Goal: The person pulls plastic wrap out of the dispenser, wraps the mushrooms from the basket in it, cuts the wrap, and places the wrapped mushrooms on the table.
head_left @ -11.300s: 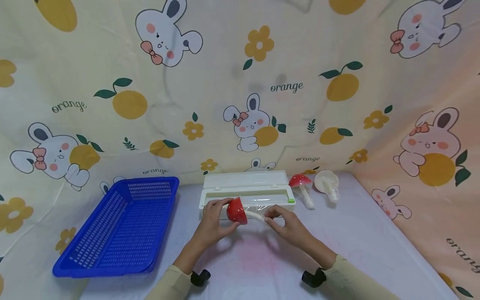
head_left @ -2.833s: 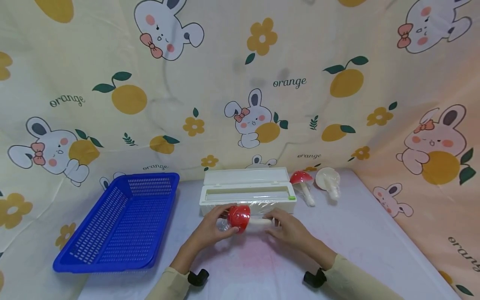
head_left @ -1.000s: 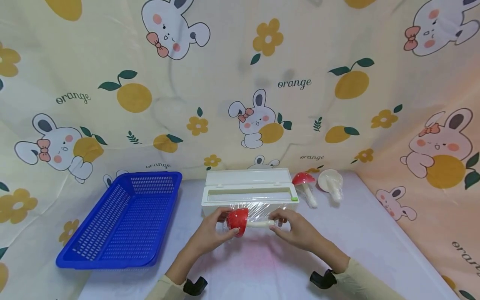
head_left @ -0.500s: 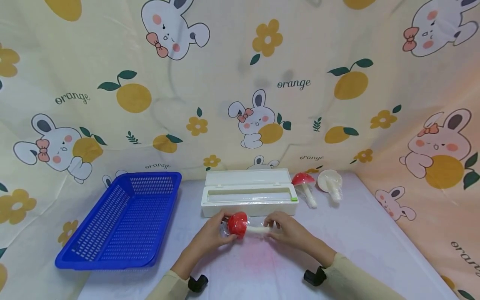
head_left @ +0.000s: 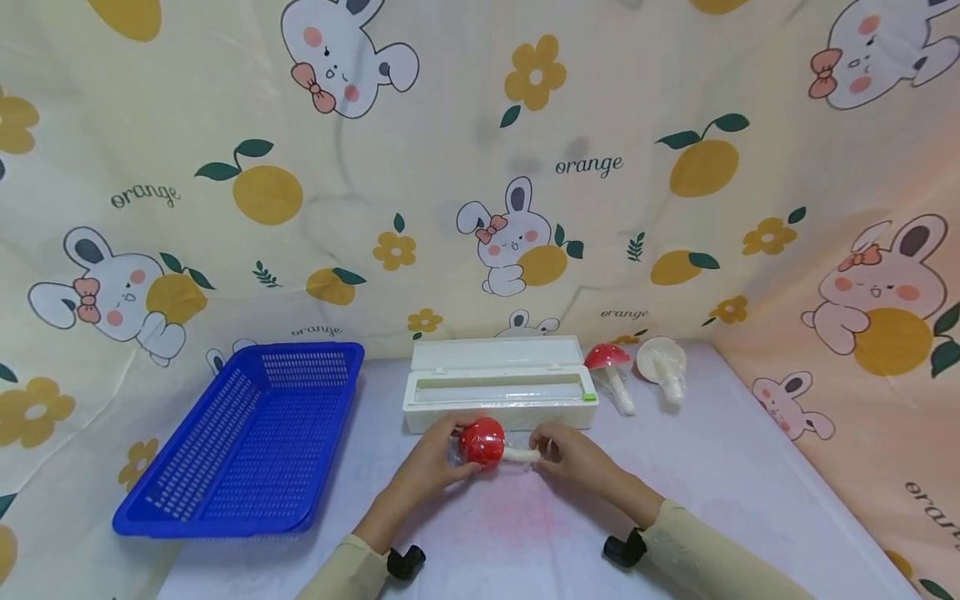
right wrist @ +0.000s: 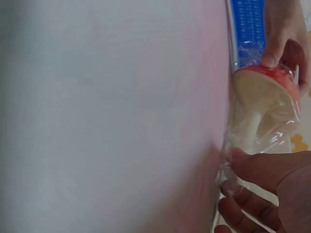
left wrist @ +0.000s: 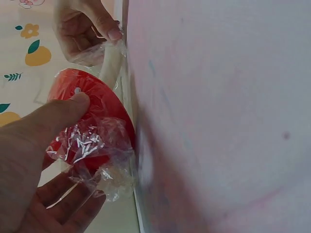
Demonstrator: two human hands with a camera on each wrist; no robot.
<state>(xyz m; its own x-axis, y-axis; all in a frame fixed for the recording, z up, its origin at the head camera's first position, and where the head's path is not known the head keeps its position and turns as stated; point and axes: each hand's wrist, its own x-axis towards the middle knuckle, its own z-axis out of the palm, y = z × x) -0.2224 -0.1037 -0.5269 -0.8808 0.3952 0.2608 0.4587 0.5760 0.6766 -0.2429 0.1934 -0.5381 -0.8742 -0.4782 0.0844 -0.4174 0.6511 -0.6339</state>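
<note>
A toy mushroom with a glossy red cap (head_left: 482,443) and a pale stem (head_left: 521,456) lies sideways between both hands. My left hand (head_left: 431,462) grips the cap, its thumb pressing the red top in the left wrist view. Clear cling film (left wrist: 87,141) wraps the cap and bunches loosely beyond it. My right hand (head_left: 581,458) pinches the stem's end with the film around it; in the right wrist view film also covers the cap's cream underside (right wrist: 257,92). Just behind the hands stands a white cling film dispenser (head_left: 498,417), lid raised, roll visible inside.
A blue perforated basket (head_left: 225,529) stands on the left of the white-covered table (head_left: 517,550). Two more mushrooms lie right of the dispenser: one red-capped (head_left: 609,358), one showing its pale underside (head_left: 660,362). A patterned cloth (head_left: 420,167) hangs behind.
Film that stretched from the dispenser's front to the mushroom a second ago is now apart from the dispenser. The mushroom has turned so its red top faces up more, and the right hand moved slightly left.
</note>
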